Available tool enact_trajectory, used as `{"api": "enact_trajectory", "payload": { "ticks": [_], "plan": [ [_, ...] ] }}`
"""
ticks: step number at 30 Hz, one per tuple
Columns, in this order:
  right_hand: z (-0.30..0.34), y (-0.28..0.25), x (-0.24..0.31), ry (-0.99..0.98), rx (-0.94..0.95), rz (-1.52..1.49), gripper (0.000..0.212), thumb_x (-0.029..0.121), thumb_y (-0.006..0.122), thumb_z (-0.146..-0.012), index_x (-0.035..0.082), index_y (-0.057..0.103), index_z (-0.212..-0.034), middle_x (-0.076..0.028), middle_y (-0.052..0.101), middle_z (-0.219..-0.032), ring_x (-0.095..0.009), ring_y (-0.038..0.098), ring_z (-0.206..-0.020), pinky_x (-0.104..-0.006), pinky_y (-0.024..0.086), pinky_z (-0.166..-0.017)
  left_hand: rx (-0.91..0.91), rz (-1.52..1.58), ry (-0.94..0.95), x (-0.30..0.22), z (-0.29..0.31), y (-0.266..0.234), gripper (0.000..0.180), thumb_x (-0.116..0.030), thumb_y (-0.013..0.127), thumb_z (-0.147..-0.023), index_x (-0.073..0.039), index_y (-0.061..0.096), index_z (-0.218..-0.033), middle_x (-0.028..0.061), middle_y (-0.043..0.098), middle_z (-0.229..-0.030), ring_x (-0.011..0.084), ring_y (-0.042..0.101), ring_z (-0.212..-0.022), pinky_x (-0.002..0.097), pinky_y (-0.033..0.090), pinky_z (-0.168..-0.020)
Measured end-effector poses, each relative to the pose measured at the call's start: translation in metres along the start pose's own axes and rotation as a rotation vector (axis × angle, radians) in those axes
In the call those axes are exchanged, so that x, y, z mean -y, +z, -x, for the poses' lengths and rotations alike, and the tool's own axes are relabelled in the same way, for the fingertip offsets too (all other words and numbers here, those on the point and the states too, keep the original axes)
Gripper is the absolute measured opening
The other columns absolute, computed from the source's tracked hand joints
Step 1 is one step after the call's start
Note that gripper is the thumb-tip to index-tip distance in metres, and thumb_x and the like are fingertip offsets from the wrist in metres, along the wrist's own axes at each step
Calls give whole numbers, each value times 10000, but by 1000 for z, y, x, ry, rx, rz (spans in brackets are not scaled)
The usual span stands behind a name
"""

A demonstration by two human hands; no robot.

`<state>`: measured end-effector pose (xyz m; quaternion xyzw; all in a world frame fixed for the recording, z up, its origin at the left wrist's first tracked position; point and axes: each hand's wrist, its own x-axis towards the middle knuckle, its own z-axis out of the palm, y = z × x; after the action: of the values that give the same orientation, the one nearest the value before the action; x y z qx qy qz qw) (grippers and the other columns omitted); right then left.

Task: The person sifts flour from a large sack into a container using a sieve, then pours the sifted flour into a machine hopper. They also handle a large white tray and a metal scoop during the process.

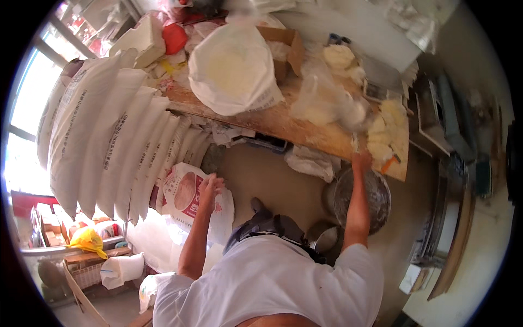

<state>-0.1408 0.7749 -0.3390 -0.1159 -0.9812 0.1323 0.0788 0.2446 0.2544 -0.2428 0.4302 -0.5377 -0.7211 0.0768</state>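
Left fingers loosely open by one red-white sack; right fingers near one table, grip unclear.

left fingers are near a sack, right fingers near a table.

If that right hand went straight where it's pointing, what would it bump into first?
The right hand would probably meet the wooden table first, though it may be above its edge; depth is unclear.

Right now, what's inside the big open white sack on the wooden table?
Inside the open white sack, a pale yellowish, powdery-looking mass shows at the mouth; whatever lies deeper is covered.
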Motion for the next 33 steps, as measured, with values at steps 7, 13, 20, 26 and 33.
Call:
{"api": "enact_trajectory", "payload": {
  "ticks": [7, 13, 20, 26, 33],
  "plan": [
    [19, -56, 249, -452, 278, -960, 395, 290, 637, -998, 37, 623, -1301, -85, 717, -1018, -216, 676, -833, -339, 527, -759, 91, 259, 314, -176, -77, 118, 532, -288, 624, -1005, -36, 432, -1432, 130, 565, -1368, 225, 607, -1147, 388, 534, -845],
    [-30, -66, 475, 36, 1055, -1441, 492, 295, 684, -958, -13, 573, -1326, -110, 684, -1130, -213, 667, -1007, -332, 553, -808, 26, 429, 485, -279, -107, 157, 401, -193, 613, -990, 1, 504, -1324, 114, 657, -1188, 202, 663, -950, 356, 544, -705],
    [-124, -134, 627, -345, 1194, -1693, 344, 79, 663, -899, -55, 608, -1211, -155, 676, -1075, -248, 686, -935, -377, 568, -821, 57, 427, 776, -383, -147, 113, 363, -70, 544, -902, 69, 548, -1238, 109, 669, -985, 190, 627, -768, 341, 523, -692],
    [-163, -163, 649, -1036, 303, -1270, 421, 280, 587, -996, -11, 590, -1301, -136, 680, -1170, -261, 645, -1102, -374, 499, -959, -545, -372, 608, -340, -158, 73, 748, -179, 792, -794, 52, 446, -1416, 198, 574, -1328, 304, 590, -1175, 410, 489, -1008],
    [-137, -35, 585, -818, 588, -1322, 479, 309, 542, -1032, 1, 518, -1399, -149, 633, -1284, -294, 606, -1200, -406, 464, -1045, -310, -423, 1130, -330, -285, 65, 446, -220, 760, -851, 24, 646, -1207, 179, 699, -1167, 285, 658, -1081, 430, 518, -976]
  ]
}}
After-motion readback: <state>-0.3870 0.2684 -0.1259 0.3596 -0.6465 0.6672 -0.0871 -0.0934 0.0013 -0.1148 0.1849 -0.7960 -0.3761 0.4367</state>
